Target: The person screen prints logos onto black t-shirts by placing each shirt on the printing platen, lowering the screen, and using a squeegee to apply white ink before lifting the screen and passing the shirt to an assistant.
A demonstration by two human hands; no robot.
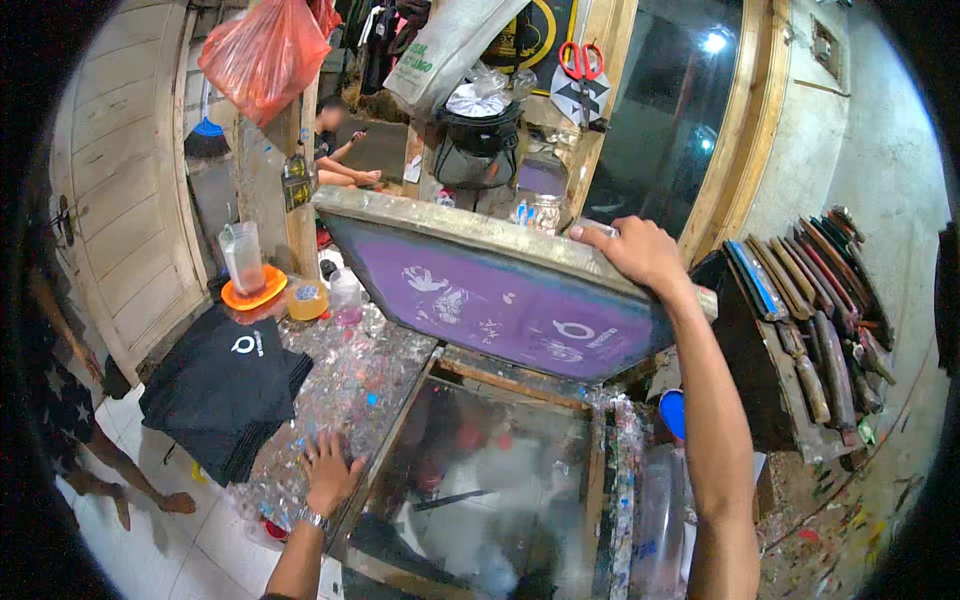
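A silk-screen frame [480,285] with purple mesh and pale printed shapes stands tilted up across the back of the worktable. My right hand [640,255] is closed over its top wooden edge, near the right corner. Below the raised frame lies a glass panel [500,450] set in a wooden surround; it reflects the room. My left hand [330,472], fingers spread and holding nothing, rests on the paint-spotted tabletop [345,390]. Beyond it, a stack of black cloth pieces [225,400] with a small white print lies at the table's left side.
An orange dish [253,288] with a clear jug and a tub [307,299] of yellowish paste sit at the back left. Several squeegees [815,300] lie on a rack at the right. A person's legs [110,440] show at the left; another person [340,150] sits beyond the doorway.
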